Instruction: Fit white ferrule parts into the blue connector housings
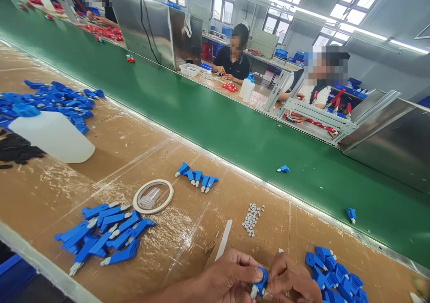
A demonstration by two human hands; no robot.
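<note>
My left hand [231, 274] grips a small blue plastic part [263, 276] with a pale tip, the thumb pressed on its upper face. Against the part's right side, my right hand [294, 278] is closed in a pinch; whatever its fingertips hold is hidden. Just beyond the hands lie a heap of small grey pieces [251, 220] and a white strip [224, 238]. To the right is a pile of similar blue parts [336, 274]. Longer blue parts with pale tips [107, 233] are heaped on the left.
A ring of tape [137, 200] encircles clear plastic pieces. Several blue parts [198, 177] sit in a row. A white bottle [53, 135] leans by a large blue pile [63, 99]. The green conveyor belt [218, 119] carries scattered parts; co-workers [235, 65] sit across it.
</note>
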